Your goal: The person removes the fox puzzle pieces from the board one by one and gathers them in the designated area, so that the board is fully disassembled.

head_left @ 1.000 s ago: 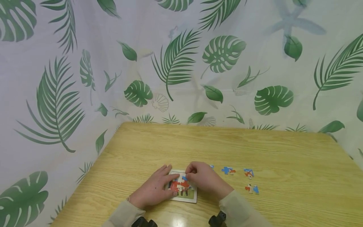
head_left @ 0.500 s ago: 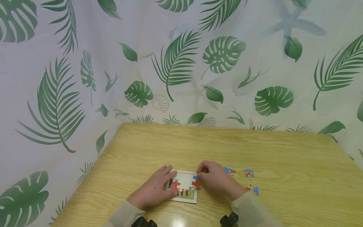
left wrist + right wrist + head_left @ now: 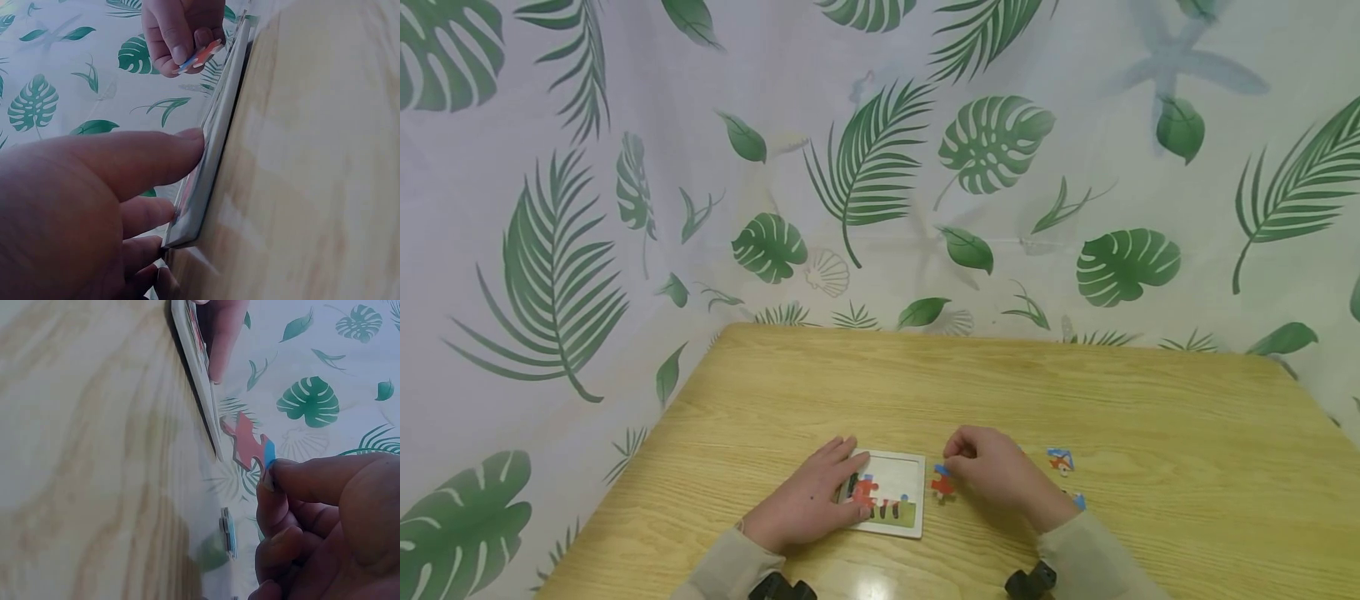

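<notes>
My left hand [image 3: 808, 500] lies over the left side of a small white-rimmed jigsaw tray [image 3: 922, 492], fingers spread and thumb along its near part. In the left wrist view the thumb touches the tray's rim. Red, green and striped pieces [image 3: 887, 510] fill the tray's lower and left parts; its upper right shows bare white. Just right of the tray, my right hand [image 3: 996, 475] pinches a red and blue puzzle piece [image 3: 247, 444] between thumb and index finger. That piece is held by its blue end, raised above the table in the right wrist view.
Loose puzzle pieces lie on the wooden table [image 3: 820, 383] to the right, among them a blue and orange one [image 3: 1061, 460]. Another blue piece [image 3: 1078, 501] is partly hidden by the right forearm. A leaf-patterned curtain [image 3: 880, 183] hangs behind the table.
My right hand has lifted the red and blue puzzle piece off the tray and carried it right, past the tray's edge. The left hand has stayed on the tray.
</notes>
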Demonstrator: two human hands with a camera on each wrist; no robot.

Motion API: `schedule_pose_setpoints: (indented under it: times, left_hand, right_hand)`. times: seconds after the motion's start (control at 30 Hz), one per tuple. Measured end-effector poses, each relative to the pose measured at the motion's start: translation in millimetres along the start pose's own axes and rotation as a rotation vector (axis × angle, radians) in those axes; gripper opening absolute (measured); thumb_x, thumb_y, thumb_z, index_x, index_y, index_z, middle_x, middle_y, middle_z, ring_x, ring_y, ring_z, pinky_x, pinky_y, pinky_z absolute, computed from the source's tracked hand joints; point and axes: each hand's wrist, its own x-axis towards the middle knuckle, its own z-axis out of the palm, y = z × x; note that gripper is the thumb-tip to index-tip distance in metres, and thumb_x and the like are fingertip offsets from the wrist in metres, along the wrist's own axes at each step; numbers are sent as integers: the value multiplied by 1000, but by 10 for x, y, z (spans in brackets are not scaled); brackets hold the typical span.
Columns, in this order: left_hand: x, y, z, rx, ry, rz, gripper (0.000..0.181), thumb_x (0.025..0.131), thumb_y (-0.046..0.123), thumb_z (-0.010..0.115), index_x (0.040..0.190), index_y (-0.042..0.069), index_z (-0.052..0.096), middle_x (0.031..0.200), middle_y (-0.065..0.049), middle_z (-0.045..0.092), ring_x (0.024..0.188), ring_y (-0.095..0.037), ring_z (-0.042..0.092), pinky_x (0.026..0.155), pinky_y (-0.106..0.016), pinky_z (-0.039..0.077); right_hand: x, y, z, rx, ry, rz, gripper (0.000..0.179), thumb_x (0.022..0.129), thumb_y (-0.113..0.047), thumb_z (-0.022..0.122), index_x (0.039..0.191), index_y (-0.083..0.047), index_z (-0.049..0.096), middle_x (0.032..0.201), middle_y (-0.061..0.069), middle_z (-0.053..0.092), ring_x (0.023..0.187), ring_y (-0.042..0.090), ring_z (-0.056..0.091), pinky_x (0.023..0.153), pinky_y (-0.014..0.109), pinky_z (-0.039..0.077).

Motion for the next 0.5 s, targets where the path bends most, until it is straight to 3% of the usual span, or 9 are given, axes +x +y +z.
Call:
schedule_pose_setpoints:
  times: [0.5]
  left_hand:
    - [7,-21,4,-6,-7,4,72,98,48,62,156,11,41,165,-15,22,153,-32,13,118,-58,22]
  right_hand:
    - [-150,148,-188,-20,0,-30,4,96,-14,67,93,-12,66,84,-1,61,75,17,52,67,34,44]
